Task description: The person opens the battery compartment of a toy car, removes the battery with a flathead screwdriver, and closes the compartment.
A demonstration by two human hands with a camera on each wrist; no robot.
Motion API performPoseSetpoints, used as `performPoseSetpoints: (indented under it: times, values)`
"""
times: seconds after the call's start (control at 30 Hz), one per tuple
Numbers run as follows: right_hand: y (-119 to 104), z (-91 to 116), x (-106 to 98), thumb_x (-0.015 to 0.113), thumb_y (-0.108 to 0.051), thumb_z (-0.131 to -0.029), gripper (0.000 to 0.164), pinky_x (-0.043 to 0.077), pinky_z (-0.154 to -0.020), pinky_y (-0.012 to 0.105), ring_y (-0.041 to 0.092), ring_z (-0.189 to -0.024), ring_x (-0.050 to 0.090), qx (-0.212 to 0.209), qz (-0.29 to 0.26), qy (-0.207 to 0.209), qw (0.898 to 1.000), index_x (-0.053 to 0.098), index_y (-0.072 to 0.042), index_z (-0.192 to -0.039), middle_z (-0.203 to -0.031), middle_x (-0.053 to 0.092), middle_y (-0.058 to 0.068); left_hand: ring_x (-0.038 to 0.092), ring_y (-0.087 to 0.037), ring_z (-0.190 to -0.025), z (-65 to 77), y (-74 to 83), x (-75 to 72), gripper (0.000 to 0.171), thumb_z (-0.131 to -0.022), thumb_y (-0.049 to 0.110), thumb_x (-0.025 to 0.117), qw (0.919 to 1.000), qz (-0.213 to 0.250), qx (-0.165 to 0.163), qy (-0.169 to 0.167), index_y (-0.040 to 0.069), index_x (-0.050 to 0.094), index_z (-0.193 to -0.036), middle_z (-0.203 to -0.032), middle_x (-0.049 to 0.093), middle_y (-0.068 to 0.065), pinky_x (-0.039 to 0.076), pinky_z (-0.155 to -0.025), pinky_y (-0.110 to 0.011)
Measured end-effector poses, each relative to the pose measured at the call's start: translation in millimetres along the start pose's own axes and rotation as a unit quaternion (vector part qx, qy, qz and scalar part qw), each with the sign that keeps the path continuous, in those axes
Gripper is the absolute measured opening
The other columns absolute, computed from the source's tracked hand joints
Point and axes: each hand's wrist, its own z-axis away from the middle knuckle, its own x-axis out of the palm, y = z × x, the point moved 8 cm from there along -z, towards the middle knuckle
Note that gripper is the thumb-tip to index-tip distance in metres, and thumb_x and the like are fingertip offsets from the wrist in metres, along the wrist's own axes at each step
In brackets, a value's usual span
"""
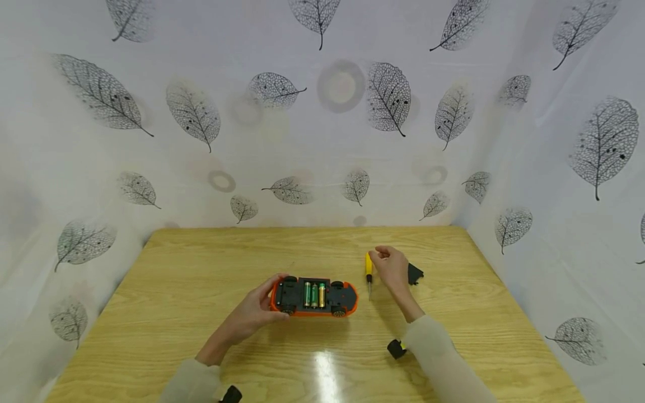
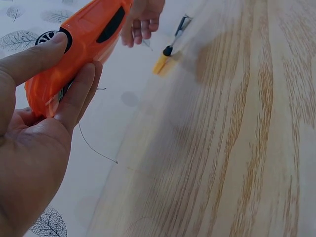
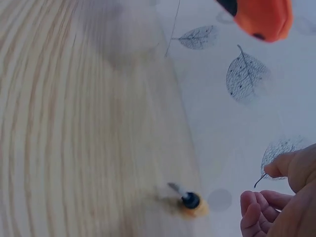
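Note:
My left hand (image 1: 252, 314) grips the rear end of an orange toy car (image 1: 350, 298), held underside up above the table. Its battery compartment is uncovered, and three batteries (image 1: 314, 295) lie side by side in it. In the left wrist view the thumb presses near a wheel (image 2: 48, 37) while the fingers support the other side. My right hand (image 1: 392, 270) hovers by a yellow-handled screwdriver (image 1: 369, 264), its fingers loosely bent; the right wrist view shows nothing between thumb and fingers (image 3: 251, 213). Beyond that hand, partly hidden, lies a flat black piece (image 1: 415, 274) with small tabs.
The wooden table (image 1: 211, 252) extends around both hands. Behind and beside it hangs a white curtain (image 1: 312, 140) printed with dark leaves. A small black device (image 1: 396, 348) sits at the right wrist, another (image 1: 232, 394) at the left.

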Motion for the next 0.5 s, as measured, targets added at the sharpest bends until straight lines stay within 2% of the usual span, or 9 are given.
performPoseSetpoints:
  times: [0.17, 0.37, 0.5]
  values:
    - [-14.9, 7.5, -0.7, 0.072, -0.025, -0.098, 0.033, 0.054, -0.064, 0.031, 0.027, -0.084, 0.067, -0.015, -0.009, -0.013, 1.000, 0.075, 0.002, -0.119, -0.097, 0.072, 0.014, 0.055, -0.032, -0.131, -0.7, -0.6, 0.4, 0.091, -0.091, -0.009, 0.072, 1.0000, -0.002, -0.001, 0.000, 0.000, 0.017, -0.163, -0.165, 0.013, -0.030, 0.058, -0.094, -0.035]
    - [-35.0, 19.5, 2.1, 0.072, -0.024, -0.099, 0.030, 0.057, -0.074, 0.035, 0.024, -0.090, 0.067, -0.019, -0.031, -0.043, 0.998, 0.075, -0.003, -0.120, -0.101, 0.072, 0.010, 0.054, -0.031, -0.133, -0.9, -1.3, 1.4, 0.093, -0.091, -0.007, 0.073, 1.0000, 0.004, -0.003, -0.003, 0.001, 0.016, -0.163, -0.166, 0.012, -0.029, 0.058, -0.095, -0.035]
    - [-50.3, 26.9, 5.9, 0.073, -0.022, -0.098, 0.028, 0.056, -0.077, 0.035, 0.022, -0.090, 0.067, -0.038, -0.051, -0.062, 0.996, 0.075, -0.004, -0.119, -0.101, 0.072, 0.008, 0.053, -0.031, -0.133, -1.2, -1.3, 1.8, 0.093, -0.091, -0.006, 0.074, 1.0000, 0.004, -0.002, -0.004, 0.002, 0.017, -0.164, -0.166, 0.013, -0.028, 0.057, -0.095, -0.036]
